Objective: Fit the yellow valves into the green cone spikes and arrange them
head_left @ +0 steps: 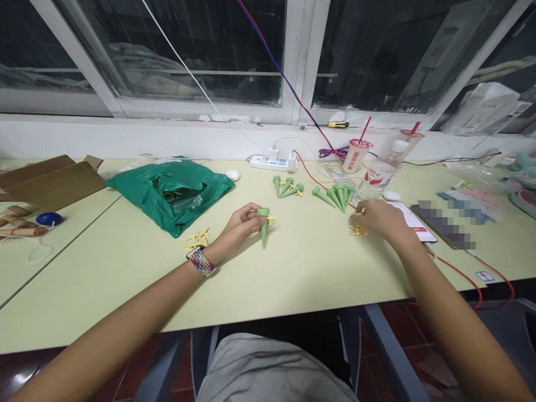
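Observation:
Upright in my left hand (240, 226) is a green plant watering spike (263, 228), gripped near its cap with the point down. A small yellow valve (272, 219) sticks out of its right side. My right hand (381, 219) is lowered over a small pile of yellow valves (357, 230), thumb and fingers drawn together; whatever is between the fingertips is hidden. Several loose green spikes (341, 195) lie just beyond that hand. Further left, a group of green spikes (287, 187) has yellow valves on them. More yellow valves (196, 240) lie behind my left wrist.
A torn green plastic bag (167, 192) lies left, near a cardboard box (50, 181) and a blue ball (49, 218). A power strip (274, 162) stands at the back. Bottle (377, 176), cup (357, 156), phone (412, 222) and red cables (460, 273) occupy the right.

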The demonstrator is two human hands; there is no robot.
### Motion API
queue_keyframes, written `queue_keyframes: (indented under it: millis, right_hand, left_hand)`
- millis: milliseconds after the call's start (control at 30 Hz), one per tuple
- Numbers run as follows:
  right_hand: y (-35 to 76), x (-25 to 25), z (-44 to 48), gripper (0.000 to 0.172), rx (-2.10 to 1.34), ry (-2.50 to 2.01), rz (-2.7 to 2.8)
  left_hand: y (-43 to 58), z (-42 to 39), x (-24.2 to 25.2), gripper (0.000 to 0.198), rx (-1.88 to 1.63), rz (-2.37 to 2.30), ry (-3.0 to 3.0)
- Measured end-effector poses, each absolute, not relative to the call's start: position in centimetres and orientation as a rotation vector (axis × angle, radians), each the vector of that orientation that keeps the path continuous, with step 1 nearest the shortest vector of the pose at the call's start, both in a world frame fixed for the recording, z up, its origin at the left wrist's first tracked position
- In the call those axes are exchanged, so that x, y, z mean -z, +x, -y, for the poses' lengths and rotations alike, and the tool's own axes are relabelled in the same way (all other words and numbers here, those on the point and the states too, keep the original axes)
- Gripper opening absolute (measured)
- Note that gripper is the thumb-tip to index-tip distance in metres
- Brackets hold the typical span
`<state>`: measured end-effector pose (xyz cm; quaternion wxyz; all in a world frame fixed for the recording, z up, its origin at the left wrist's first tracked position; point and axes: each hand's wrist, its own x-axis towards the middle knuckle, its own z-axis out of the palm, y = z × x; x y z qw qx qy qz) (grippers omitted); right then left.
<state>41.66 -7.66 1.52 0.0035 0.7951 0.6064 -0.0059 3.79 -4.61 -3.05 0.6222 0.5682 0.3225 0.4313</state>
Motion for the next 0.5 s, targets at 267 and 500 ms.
queue_keyframes:
  millis: [267, 500]
  right_hand:
    - [40.9, -1.0, 6.8, 0.021, 0.086, 2.494, -2.053]
    - [36.7, -1.7, 6.2, 0.031, 1.015, 2.238, -2.634]
  left_hand:
    - [3.7, 4.6, 3.1, 0.026, -1.009, -0.771, 1.302]
    - [3.7, 4.6, 3.3, 0.027, -0.998, -0.764, 1.255]
